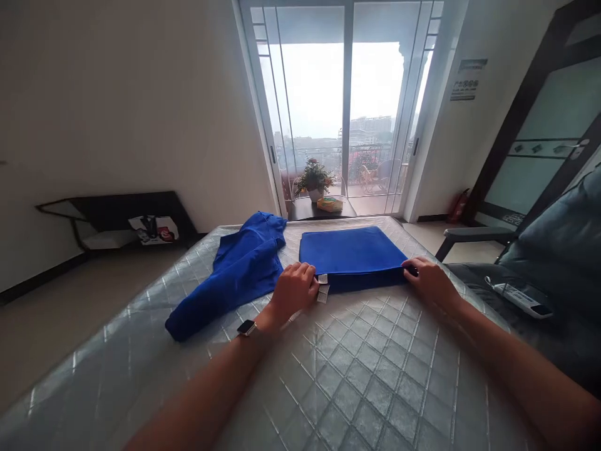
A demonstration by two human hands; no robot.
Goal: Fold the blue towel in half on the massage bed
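Observation:
A folded blue garment lies as a flat rectangle on the quilted silvery-grey mattress, its front edge raised a little. At its near left corner my left hand is closed on the edge, with a watch on the wrist. White tags stick out beside those fingers. My right hand pinches the near right corner between thumb and fingers. To the left a second blue garment is spread out, loosely rumpled, and neither hand grips it.
Behind the mattress a small dark table holds a potted plant and a tissue pack. A dark armchair stands on the right with a white handheld device on its seat. A black rack is by the left wall.

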